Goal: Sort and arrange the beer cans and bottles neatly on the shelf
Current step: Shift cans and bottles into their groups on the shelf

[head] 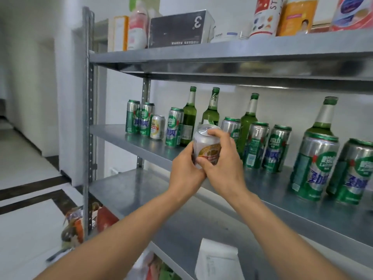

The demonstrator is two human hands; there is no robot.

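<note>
1 pale can in left hand and right hand at shelf edge

Likely a storeroom or a small shop's stock corner: a grey steel rack against a white wall holds beer cans and green bottles on one shelf, boxed household goods above, and a tiled floor on the left.

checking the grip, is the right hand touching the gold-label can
Touching. Head view shows the right hand curled round the gold-label can, fingers over its top.
</note>
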